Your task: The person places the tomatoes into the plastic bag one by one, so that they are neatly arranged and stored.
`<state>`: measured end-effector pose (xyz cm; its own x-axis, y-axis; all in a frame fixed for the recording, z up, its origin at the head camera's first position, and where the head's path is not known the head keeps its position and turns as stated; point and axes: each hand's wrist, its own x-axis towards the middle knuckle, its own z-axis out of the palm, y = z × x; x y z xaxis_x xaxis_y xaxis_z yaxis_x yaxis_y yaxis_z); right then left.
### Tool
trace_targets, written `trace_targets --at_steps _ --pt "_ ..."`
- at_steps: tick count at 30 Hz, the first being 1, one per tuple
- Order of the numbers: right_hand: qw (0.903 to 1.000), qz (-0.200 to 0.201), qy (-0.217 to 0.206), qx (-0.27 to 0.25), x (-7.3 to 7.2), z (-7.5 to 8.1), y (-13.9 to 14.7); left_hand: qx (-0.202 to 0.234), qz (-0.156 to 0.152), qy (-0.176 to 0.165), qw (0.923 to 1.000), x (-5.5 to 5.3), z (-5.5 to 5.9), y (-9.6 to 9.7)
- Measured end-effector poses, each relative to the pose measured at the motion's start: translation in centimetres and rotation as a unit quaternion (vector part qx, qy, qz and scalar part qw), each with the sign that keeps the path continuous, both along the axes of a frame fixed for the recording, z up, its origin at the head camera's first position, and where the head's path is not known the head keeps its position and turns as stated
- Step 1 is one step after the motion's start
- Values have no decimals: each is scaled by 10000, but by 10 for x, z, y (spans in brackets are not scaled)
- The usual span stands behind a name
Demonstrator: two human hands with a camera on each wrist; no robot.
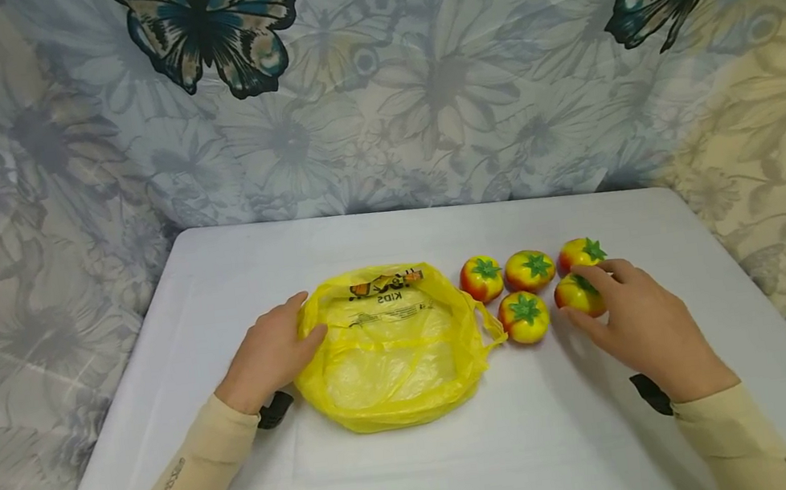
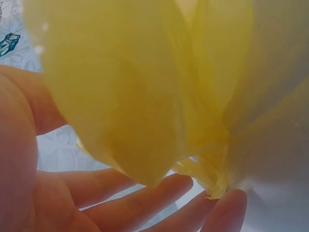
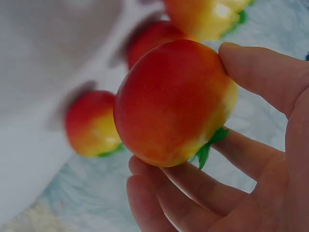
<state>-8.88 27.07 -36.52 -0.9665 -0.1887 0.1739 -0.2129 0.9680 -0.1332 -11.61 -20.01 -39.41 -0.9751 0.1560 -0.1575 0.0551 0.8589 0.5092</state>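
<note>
Five red-and-yellow tomatoes [image 1: 482, 278] and one yellow bag [image 1: 387, 359] are set out side by side, one tomato pinched.
The step in hand is judged to be the grasping of the nearer tomato [image 1: 575, 297] of the rightmost pair, pinched between thumb and fingers by the right hand [image 1: 654, 332]; whether it is lifted cannot be told. The left hand [image 1: 267, 356] is laid, fingers spread, against the bag's left edge. A secure grip and a steadied bag seem called for next. The white table [image 1: 476, 466] is backed by a butterfly-and-flower-printed backdrop [image 1: 417, 137].
</note>
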Motion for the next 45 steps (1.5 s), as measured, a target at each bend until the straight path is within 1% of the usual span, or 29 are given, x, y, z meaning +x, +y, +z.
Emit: trace_targets --at_steps 4,7,13,17,20,24,27,32,38,45 --pt "9997 216 125 -17 -7 16 -16 -29 11 8 10000 -1 -1 -1" --pt "9991 400 116 -32 -13 24 -33 -57 14 29 10000 -1 -2 -2" --pt "9974 722 -45 -51 -26 35 -72 -38 -27 18 10000 -2 -2 -3" --pt "9960 860 -229 -100 -36 37 -104 -30 -64 25 10000 -3 -2 -3" --pt "9941 1049 -246 -75 -43 37 -131 -25 -85 42 10000 -3 -2 -5" --pt "9884 1506 -199 -50 -51 34 -167 -43 -53 55 10000 -3 -3 -8" --pt "9838 1780 -207 2 -56 32 -187 -56 -39 55 10000 -3 -3 -9" --pt "9789 2008 -356 108 -62 26 -212 -45 -63 78 9999 -2 -4 -10" --pt "9722 2238 -679 99 -67 14 -237 5 -109 90 9999 -3 -3 -10" --pt "9662 2475 -704 148 -67 1 -261 -39 -175 269 9995 -4 -3 -8"
